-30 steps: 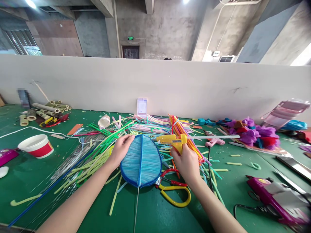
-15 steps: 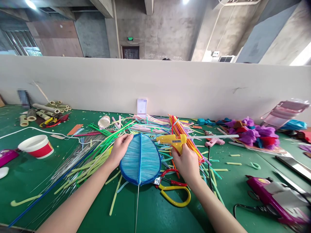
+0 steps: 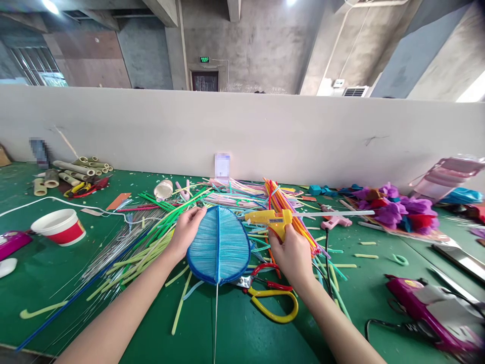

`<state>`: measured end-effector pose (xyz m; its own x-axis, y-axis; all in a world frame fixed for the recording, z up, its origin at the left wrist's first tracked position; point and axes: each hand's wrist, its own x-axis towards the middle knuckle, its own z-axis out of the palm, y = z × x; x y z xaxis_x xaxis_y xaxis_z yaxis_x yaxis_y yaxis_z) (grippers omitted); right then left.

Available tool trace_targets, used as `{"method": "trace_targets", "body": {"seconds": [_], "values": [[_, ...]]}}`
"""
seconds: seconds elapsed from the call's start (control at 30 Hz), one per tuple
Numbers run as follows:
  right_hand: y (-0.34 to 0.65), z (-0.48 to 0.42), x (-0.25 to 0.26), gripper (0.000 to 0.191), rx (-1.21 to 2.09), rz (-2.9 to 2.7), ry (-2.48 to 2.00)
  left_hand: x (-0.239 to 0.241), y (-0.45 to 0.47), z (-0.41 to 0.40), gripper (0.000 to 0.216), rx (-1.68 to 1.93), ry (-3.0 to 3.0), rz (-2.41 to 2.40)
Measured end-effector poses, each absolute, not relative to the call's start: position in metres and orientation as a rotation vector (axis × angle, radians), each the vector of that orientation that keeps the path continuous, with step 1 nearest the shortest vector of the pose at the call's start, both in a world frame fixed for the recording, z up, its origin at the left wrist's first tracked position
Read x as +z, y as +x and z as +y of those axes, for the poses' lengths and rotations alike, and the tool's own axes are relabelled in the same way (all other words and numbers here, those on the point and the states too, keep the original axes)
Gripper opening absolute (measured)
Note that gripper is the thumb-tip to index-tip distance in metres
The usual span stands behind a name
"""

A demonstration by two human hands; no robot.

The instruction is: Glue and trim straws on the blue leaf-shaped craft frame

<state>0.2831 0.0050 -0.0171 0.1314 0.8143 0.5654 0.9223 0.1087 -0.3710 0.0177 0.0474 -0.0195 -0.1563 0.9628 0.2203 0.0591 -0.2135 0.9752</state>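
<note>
A blue leaf shape (image 3: pixel 233 247) made of fuzzy strands, with a darker rim, a central rib and a wire stem, is pinched at its upper left edge by my left hand (image 3: pixel 188 230). My right hand (image 3: pixel 293 255) is wrapped round the handle of a yellow hot glue gun (image 3: pixel 278 220). The gun's nozzle points left, close to the leaf's right edge, and a long clear glue stick juts from its back. Below them lie scissors (image 3: pixel 278 306) with yellow and red handles, their blades partly under the leaf.
Coloured pipe cleaners (image 3: pixel 151 253) and thin wires spread over the green table (image 3: pixel 151 333). At left stand a paper cup (image 3: pixel 60 227) and bamboo pieces (image 3: pixel 78 172). Purple flowers (image 3: pixel 401 207), a pink glue gun (image 3: pixel 335 221) and a magenta power strip (image 3: pixel 420 308) lie right. A pale partition (image 3: pixel 303 136) closes the back.
The leaf's lower end has risen slightly, tilting it a little. Both hands keep their holds, and the view has shifted very slightly.
</note>
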Motion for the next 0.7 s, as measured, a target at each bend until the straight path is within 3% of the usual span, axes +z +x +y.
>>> {"method": "trace_targets", "body": {"seconds": [0.7], "values": [[0.2844, 0.0047, -0.0174, 0.019, -0.194, -1.715, -1.698, -0.0147, 0.0176, 0.0472, 0.036, 1.550, 1.270, 1.253]]}}
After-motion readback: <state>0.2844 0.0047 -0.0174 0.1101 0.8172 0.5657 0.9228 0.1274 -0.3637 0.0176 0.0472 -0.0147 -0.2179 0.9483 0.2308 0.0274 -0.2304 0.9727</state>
